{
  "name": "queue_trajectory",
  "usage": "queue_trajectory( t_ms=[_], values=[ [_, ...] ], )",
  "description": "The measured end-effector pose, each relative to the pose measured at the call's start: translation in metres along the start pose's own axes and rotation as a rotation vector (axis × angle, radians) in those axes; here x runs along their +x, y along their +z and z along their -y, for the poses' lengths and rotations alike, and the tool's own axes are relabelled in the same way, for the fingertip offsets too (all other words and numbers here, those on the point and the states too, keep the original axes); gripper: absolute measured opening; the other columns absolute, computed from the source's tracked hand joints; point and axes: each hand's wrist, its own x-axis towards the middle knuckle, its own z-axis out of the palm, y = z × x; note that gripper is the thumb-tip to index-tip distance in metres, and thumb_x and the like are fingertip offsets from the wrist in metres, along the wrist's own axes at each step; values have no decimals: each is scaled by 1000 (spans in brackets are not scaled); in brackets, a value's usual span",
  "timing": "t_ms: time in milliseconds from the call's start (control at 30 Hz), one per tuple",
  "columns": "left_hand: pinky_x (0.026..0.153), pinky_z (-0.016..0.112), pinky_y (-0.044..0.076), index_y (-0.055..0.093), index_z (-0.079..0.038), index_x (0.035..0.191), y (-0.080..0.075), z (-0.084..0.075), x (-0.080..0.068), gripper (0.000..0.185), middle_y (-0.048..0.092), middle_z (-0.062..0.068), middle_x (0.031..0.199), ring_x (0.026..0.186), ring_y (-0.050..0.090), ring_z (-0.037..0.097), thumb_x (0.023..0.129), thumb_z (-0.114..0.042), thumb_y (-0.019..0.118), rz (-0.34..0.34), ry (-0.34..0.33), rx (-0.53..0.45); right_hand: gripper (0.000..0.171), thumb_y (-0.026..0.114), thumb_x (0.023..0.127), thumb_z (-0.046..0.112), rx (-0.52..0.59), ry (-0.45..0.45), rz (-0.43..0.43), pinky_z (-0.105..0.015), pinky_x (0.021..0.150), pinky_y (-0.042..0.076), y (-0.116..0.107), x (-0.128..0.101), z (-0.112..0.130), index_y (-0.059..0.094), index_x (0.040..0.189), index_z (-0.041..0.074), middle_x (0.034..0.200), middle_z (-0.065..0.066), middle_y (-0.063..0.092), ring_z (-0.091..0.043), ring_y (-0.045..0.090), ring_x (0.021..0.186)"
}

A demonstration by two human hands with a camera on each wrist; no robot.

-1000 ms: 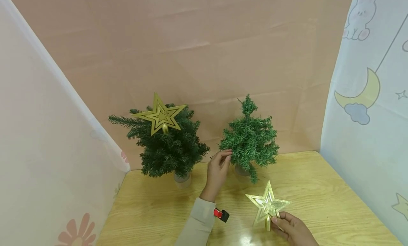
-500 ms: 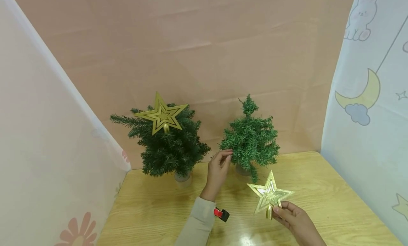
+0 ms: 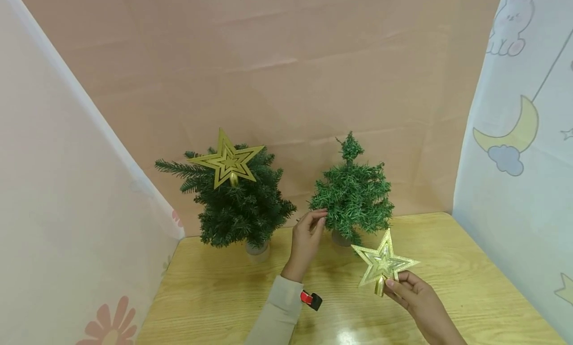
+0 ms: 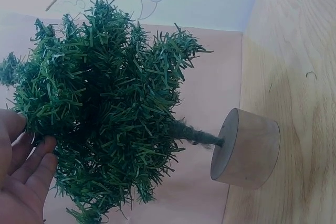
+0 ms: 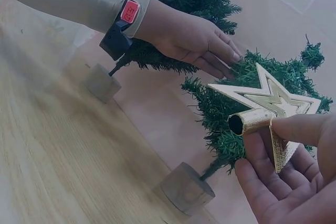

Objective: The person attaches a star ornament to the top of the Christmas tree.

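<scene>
My right hand (image 3: 416, 298) pinches a gold star tree topper (image 3: 385, 260) near its hollow socket. The star stands upright, in front of and below the smaller green Christmas tree (image 3: 353, 196). In the right wrist view, the socket's dark opening (image 5: 235, 125) points left. My left hand (image 3: 306, 240) pinches branch tips at the left side of that small tree; its fingertips (image 4: 50, 144) are partly among the needles in the left wrist view. The small tree's bare tip (image 3: 351, 145) rises above its branches, and its round base (image 4: 247, 148) rests on the table.
A darker Christmas tree (image 3: 243, 211) stands to the left with a tilted gold star (image 3: 229, 162) at its top. Long branches jut leftward. The wooden table (image 3: 470, 285) is bordered by a tan backdrop (image 3: 291, 76) and printed side sheets (image 3: 515, 201).
My right hand has lifted the star topper upward and slightly right, towards the small tree. The left hand stays at the same branches, and both trees keep their places.
</scene>
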Motion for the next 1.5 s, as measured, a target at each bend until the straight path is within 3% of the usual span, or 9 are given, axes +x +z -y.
queue_trajectory(
  t_ms=[467,800,867,1033,1100,1300,1500],
  values=[
    [92,20,43,57,-25,115,0,0,1,22,54,-6,120,109,51,2,95,-22,49,0,-14,3,39,57,90,31,-47,-19,-45,-28,90,47,4,4,11,44,100,-4,104,-14,58,-19,58,104],
    [91,19,44,57,-25,115,1,-1,0,22,55,-2,120,108,52,3,94,-21,49,1,-20,5,39,59,88,32,-49,-8,-59,-27,88,48,7,5,17,44,98,-2,104,-14,60,-18,59,103],
    [91,21,44,58,-20,115,-1,-10,0,22,55,2,120,107,53,7,94,-17,49,-5,-12,9,39,59,88,33,-52,-22,-58,-27,88,48,8,6,19,43,98,-2,104,-14,60,-18,59,103],
    [90,21,45,58,-22,115,0,-9,-1,23,55,1,120,107,54,7,95,-20,48,-10,-26,17,38,60,88,31,-47,-57,-82,-28,89,47,15,11,25,44,96,-2,100,-14,62,-18,61,100],
    [90,20,45,57,-27,116,2,1,-1,23,55,-2,121,107,53,4,95,-25,48,-5,-34,9,34,59,89,30,-61,-83,-88,-26,88,47,19,13,28,44,94,-1,97,-14,63,-17,61,100],
    [89,20,45,57,-25,116,1,-1,0,23,56,-2,121,106,54,4,94,-24,49,-12,-32,7,29,57,91,26,-50,-175,-94,-18,85,47,26,19,42,45,92,0,90,-9,64,-19,62,98],
    [89,21,46,58,-22,116,0,-2,0,24,57,1,120,106,54,6,94,-24,49,-16,-14,13,30,58,90,21,6,-236,-55,-20,86,47,34,21,53,44,96,-4,86,-6,66,-20,62,97]
  ],
)
